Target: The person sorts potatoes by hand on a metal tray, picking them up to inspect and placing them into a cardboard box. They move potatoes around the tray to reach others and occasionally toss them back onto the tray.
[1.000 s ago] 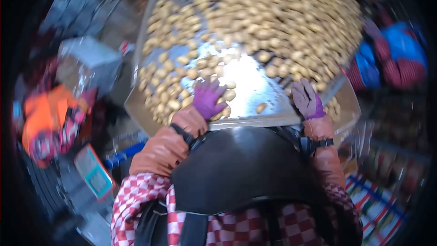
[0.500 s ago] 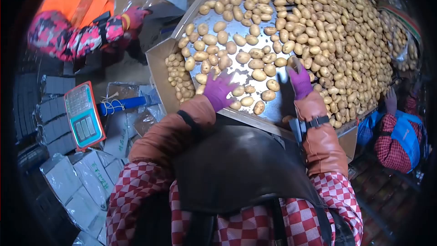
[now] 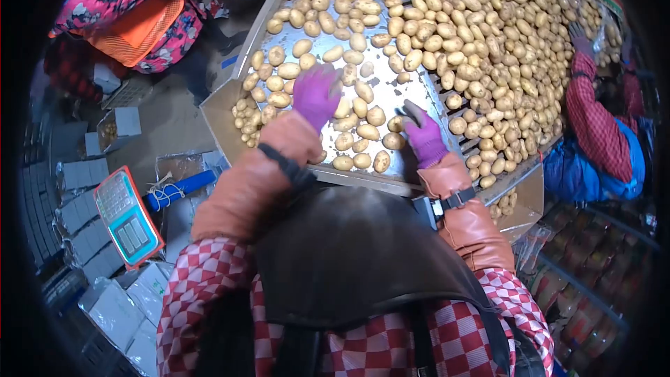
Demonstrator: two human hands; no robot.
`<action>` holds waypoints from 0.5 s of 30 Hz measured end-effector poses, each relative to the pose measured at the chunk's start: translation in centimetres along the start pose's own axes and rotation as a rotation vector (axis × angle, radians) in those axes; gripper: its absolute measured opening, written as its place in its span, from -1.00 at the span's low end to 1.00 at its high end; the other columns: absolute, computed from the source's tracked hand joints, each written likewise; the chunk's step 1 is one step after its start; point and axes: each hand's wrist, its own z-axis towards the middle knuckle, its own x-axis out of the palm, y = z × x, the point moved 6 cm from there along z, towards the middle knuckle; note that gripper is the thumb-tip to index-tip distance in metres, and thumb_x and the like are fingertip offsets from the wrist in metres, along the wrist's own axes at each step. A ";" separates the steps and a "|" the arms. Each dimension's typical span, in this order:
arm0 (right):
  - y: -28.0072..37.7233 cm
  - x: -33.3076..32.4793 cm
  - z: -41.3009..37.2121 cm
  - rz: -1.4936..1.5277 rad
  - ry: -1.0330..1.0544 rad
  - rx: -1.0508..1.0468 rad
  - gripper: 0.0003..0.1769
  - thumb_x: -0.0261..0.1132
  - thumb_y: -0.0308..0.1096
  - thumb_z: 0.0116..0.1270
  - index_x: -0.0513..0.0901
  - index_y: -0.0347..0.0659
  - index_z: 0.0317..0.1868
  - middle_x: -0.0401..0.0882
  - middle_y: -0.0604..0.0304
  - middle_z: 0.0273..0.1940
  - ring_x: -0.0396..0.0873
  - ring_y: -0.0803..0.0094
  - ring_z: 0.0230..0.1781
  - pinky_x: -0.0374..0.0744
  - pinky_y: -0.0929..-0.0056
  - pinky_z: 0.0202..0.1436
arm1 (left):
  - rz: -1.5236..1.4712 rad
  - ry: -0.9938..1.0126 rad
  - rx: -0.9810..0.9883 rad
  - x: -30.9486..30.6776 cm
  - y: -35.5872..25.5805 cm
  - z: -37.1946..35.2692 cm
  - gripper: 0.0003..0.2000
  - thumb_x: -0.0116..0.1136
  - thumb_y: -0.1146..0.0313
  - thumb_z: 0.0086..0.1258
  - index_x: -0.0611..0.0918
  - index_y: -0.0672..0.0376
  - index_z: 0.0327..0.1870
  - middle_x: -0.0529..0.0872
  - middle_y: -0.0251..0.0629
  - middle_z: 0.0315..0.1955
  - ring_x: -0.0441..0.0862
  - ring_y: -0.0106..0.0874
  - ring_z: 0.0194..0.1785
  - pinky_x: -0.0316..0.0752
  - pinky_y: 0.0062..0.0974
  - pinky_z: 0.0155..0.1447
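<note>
My left hand (image 3: 317,95), in a purple glove, reaches over loose potatoes (image 3: 288,70) on the metal tray (image 3: 412,91). Its fingertips are blurred, and what lies under them is hidden. My right hand (image 3: 423,137), gloved in the same purple with dark fingertips, is at the tray's near right part, its thumb and fingers apart beside a potato (image 3: 393,141). A large heap of potatoes (image 3: 488,35) covers the slatted surface to the right. Smaller potatoes sit in a cardboard box (image 3: 222,115) at the tray's left edge.
A scale (image 3: 129,218) with an orange rim stands at left near a blue bar (image 3: 181,190). Wrapped boxes (image 3: 125,311) lie at lower left. One co-worker (image 3: 146,17) in an orange vest is at upper left; another co-worker (image 3: 604,122) stands right, a hand near the heap.
My left hand has moved up over the tray, and my right hand has come left off the slats' edge. The view has shifted. The orange-vested co-worker has changed posture.
</note>
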 end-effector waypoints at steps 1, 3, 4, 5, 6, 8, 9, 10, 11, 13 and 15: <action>-1.9 -2.0 -0.2 0.035 -0.085 -0.051 -0.43 0.24 -0.31 0.34 0.43 -0.26 0.34 0.63 0.17 -0.09 0.57 0.52 -0.18 0.54 0.59 -0.08 | -0.051 0.013 -0.016 1.2 0.3 1.0 -0.51 0.29 0.22 0.14 0.57 0.08 0.15 0.55 -0.06 0.16 0.44 -0.03 0.23 0.29 -0.07 0.30; -2.2 -5.3 -1.6 -0.250 -0.189 -0.056 -0.43 0.27 -0.25 0.30 0.46 -0.21 0.31 0.68 0.04 -0.09 0.62 0.45 -0.16 0.58 0.47 -0.02 | 0.125 0.134 0.114 1.8 -0.4 1.7 -0.52 0.29 0.20 0.15 0.58 0.06 0.14 0.53 -0.04 0.19 0.46 -0.01 0.22 0.31 -0.10 0.31; -1.7 -6.4 -3.1 -0.288 -0.183 0.115 -0.37 0.30 -0.24 0.26 0.44 -0.23 0.33 0.67 0.10 -0.26 0.60 0.50 -0.33 0.59 0.49 -0.22 | 0.215 0.191 0.176 1.9 -0.5 1.7 -0.52 0.29 0.19 0.15 0.58 0.05 0.14 0.52 -0.03 0.21 0.47 -0.01 0.21 0.33 -0.11 0.31; -2.3 -6.9 -3.9 -0.324 -0.151 0.100 -0.36 0.30 -0.25 0.26 0.42 -0.23 0.34 0.66 0.13 -0.30 0.59 0.50 -0.38 0.58 0.49 -0.27 | 0.174 0.223 0.153 1.6 0.5 1.5 -0.53 0.28 0.20 0.15 0.58 0.05 0.14 0.51 -0.03 0.22 0.48 -0.01 0.20 0.35 -0.13 0.29; -3.1 -7.4 -4.4 -0.353 -0.124 0.086 -0.34 0.31 -0.25 0.25 0.40 -0.24 0.36 0.64 0.16 -0.34 0.57 0.51 -0.43 0.57 0.49 -0.33 | 0.135 0.257 0.137 0.8 1.9 0.9 -0.53 0.28 0.21 0.15 0.59 0.05 0.14 0.51 -0.03 0.23 0.50 -0.01 0.19 0.38 -0.15 0.28; -4.3 -7.1 -4.8 -0.256 -0.015 0.303 -0.19 0.35 -0.29 0.22 0.24 -0.25 0.46 0.58 0.19 -0.38 0.53 0.46 -0.52 0.53 0.47 -0.45 | 0.070 0.201 0.072 -0.9 4.2 -0.9 -0.54 0.28 0.23 0.14 0.59 0.05 0.12 0.52 -0.05 0.21 0.53 -0.02 0.15 0.43 -0.19 0.24; -4.0 -6.4 -5.0 -0.127 0.000 0.394 -0.14 0.36 -0.31 0.22 0.16 -0.24 0.48 0.56 0.18 -0.38 0.53 0.44 -0.52 0.54 0.46 -0.45 | 0.042 0.107 0.020 -2.3 4.4 -1.9 -0.55 0.27 0.24 0.13 0.60 0.05 0.11 0.54 -0.06 0.17 0.54 -0.04 0.13 0.46 -0.21 0.20; -3.8 -5.4 -5.1 -0.002 0.018 0.484 -0.09 0.37 -0.32 0.22 0.09 -0.24 0.50 0.54 0.17 -0.38 0.53 0.41 -0.52 0.55 0.45 -0.45 | -0.076 0.249 -0.198 -2.0 5.6 -2.9 -0.57 0.28 0.27 0.11 0.61 0.05 0.07 0.58 -0.08 0.10 0.55 -0.07 0.09 0.47 -0.21 0.15; -3.8 -4.7 -5.0 0.122 0.041 0.571 -0.04 0.38 -0.34 0.22 0.01 -0.23 0.53 0.53 0.15 -0.37 0.52 0.38 -0.53 0.55 0.43 -0.44 | -0.042 0.220 -0.210 -2.6 5.3 -3.6 -0.60 0.27 0.25 0.11 0.62 0.04 0.03 0.59 -0.14 0.05 0.57 -0.10 0.04 0.48 -0.19 0.10; -5.3 -2.8 -3.3 0.220 0.266 0.598 0.04 0.36 -0.40 0.25 -0.17 -0.19 0.55 0.50 0.14 -0.29 0.55 0.34 -0.37 0.60 0.37 -0.38 | 0.028 0.156 -0.237 -3.3 4.5 -5.1 -0.68 0.26 0.20 0.13 0.65 0.01 -0.07 0.62 -0.26 -0.05 0.61 -0.16 -0.06 0.50 -0.14 0.00; -3.1 0.2 -2.2 0.151 0.428 0.609 0.04 0.33 -0.41 0.28 -0.21 -0.17 0.56 0.51 0.13 -0.22 0.56 0.34 -0.28 0.64 0.35 -0.29 | 0.103 0.271 -0.257 -3.2 3.4 -6.3 -0.55 0.28 0.15 0.11 0.60 -0.05 0.08 0.55 -0.22 0.09 0.51 -0.14 0.14 0.35 -0.03 0.22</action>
